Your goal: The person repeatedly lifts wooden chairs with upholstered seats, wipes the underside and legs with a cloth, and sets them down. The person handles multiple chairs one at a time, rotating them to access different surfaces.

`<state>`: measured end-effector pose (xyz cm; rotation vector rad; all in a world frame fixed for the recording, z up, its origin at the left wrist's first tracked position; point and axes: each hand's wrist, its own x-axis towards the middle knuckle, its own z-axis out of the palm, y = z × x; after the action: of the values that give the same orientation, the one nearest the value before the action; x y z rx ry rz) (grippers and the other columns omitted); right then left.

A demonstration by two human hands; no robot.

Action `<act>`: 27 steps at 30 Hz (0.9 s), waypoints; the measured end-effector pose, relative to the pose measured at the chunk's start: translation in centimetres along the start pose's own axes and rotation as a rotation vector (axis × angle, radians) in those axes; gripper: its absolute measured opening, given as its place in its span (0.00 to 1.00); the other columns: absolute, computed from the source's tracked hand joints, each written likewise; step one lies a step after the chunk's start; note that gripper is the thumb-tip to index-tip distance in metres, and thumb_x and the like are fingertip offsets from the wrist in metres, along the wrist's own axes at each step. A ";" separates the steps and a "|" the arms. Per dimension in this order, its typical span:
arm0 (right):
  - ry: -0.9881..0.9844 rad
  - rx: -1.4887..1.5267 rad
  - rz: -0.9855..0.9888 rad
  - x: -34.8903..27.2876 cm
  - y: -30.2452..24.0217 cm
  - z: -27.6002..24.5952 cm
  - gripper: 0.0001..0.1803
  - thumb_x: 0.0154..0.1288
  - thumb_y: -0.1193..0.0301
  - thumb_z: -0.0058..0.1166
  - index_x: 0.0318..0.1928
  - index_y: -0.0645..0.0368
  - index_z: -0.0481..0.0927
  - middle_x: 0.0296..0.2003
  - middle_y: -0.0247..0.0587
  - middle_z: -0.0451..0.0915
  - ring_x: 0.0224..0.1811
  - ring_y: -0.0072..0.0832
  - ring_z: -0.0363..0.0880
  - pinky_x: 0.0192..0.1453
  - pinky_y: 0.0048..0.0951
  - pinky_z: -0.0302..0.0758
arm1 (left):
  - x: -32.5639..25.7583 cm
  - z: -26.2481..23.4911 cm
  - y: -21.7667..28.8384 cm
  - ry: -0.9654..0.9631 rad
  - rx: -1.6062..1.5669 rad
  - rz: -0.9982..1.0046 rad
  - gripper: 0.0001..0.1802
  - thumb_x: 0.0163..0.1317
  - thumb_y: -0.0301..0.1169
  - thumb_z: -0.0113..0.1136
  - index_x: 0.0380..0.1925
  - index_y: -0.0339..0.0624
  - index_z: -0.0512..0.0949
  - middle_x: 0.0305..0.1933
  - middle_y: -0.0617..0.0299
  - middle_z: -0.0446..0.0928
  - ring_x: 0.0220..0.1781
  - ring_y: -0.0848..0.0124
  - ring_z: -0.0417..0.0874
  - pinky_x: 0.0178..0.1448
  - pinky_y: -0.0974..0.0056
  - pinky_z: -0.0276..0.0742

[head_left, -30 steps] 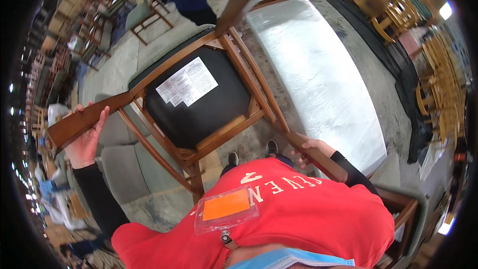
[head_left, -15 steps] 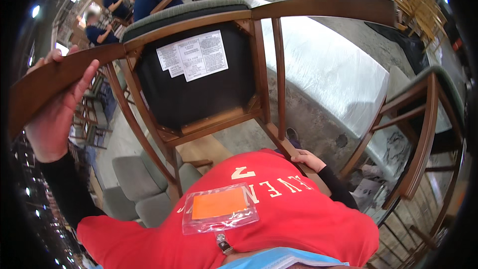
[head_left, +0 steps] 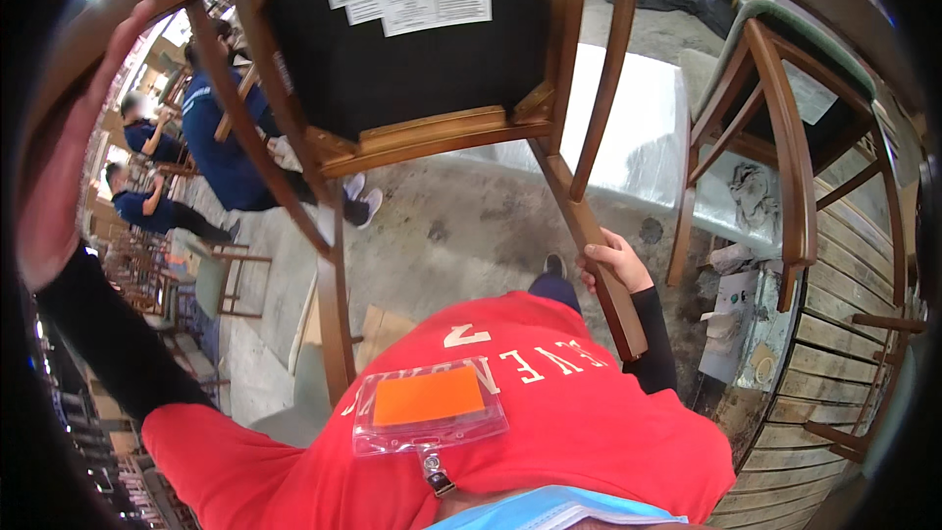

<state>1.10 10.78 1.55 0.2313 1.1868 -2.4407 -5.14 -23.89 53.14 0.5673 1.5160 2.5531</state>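
A brown wooden chair (head_left: 432,79) is held up in front of me, its black seat underside and white paper labels facing me. My left hand (head_left: 69,162) is at the chair's curved wooden rail on the left, with a long digit stretched along it; the other fingers are partly hidden. Lower down, my right hand (head_left: 618,263) is closed around a square wooden leg (head_left: 581,221) of the same chair. Another leg (head_left: 334,304) slants down on the left, close to my red shirt. The top of the chair runs out of view.
At the right, a similar chair (head_left: 805,167) with a grey-green seat stands near a slatted wooden platform (head_left: 805,412). A plastic-wrapped pale slab (head_left: 628,108) lies beyond my chair. Several people in dark blue shirts, one a co-worker (head_left: 216,137) bending, are to the left among more chairs.
The chair has risen toward the top of the view and looks closer. My left hand has moved outward with it. The background has shifted, with the people and the right-hand chair now elsewhere in view.
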 end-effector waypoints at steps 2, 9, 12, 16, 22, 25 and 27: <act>0.074 -0.015 -0.062 2.0 -1.7 -1.8 0.19 0.67 0.69 0.59 0.54 0.60 0.70 0.29 0.42 0.78 0.21 0.30 0.79 0.20 0.33 0.77 | 5.1 -1.9 -3.6 0.223 0.037 0.140 0.23 0.79 0.39 0.37 0.51 0.25 0.72 0.63 0.39 0.69 0.82 0.43 0.50 0.82 0.24 0.37; 0.386 -0.027 -0.191 8.3 -3.6 -8.8 0.19 0.68 0.73 0.57 0.57 0.61 0.70 0.29 0.43 0.78 0.21 0.33 0.79 0.20 0.36 0.77 | 21.6 -16.7 -15.5 -0.472 -0.200 -0.082 0.16 0.69 0.33 0.55 0.43 0.25 0.75 0.67 0.37 0.67 0.76 0.27 0.55 0.82 0.30 0.47; 0.475 -0.063 -0.235 8.8 -1.3 -11.3 0.23 0.69 0.73 0.57 0.61 0.60 0.67 0.30 0.43 0.79 0.21 0.33 0.79 0.21 0.36 0.76 | 23.0 -19.3 -19.7 -0.468 -0.123 -0.051 0.17 0.68 0.37 0.57 0.42 0.30 0.77 0.72 0.40 0.62 0.76 0.26 0.56 0.82 0.33 0.51; 0.509 -0.091 -0.241 10.9 -0.7 -11.7 0.30 0.71 0.72 0.57 0.68 0.60 0.60 0.32 0.44 0.79 0.24 0.33 0.81 0.22 0.37 0.76 | 21.3 -21.7 -22.3 -0.448 -0.131 -0.051 0.25 0.63 0.45 0.61 0.52 0.36 0.79 0.77 0.43 0.58 0.76 0.27 0.56 0.80 0.32 0.54; 0.827 -0.439 -0.024 12.8 1.5 -10.7 0.21 0.67 0.70 0.60 0.53 0.66 0.67 0.30 0.41 0.80 0.22 0.30 0.82 0.25 0.34 0.80 | 14.5 -26.9 -25.0 -0.125 -0.180 -0.382 0.51 0.59 0.44 0.59 0.78 0.37 0.49 0.78 0.38 0.57 0.73 0.35 0.66 0.63 0.43 0.82; 0.891 -0.463 -0.018 14.7 4.5 -10.7 0.15 0.65 0.68 0.62 0.41 0.68 0.75 0.24 0.40 0.81 0.21 0.30 0.83 0.26 0.34 0.80 | 12.8 -30.0 -23.3 -0.156 -0.062 -0.720 0.42 0.60 0.45 0.60 0.70 0.33 0.61 0.54 0.42 0.76 0.39 0.54 0.84 0.33 0.58 0.86; 0.963 -0.507 -0.021 16.3 6.6 -10.7 0.15 0.62 0.65 0.64 0.33 0.67 0.80 0.22 0.43 0.82 0.21 0.30 0.84 0.27 0.34 0.80 | 11.5 -31.0 -22.6 -0.098 0.242 -0.754 0.37 0.61 0.45 0.60 0.64 0.32 0.67 0.40 0.49 0.79 0.22 0.64 0.80 0.21 0.62 0.79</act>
<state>-11.03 10.72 -15.03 1.3192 2.1197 -1.9281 -29.38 -34.92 23.22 0.0924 1.6103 1.7669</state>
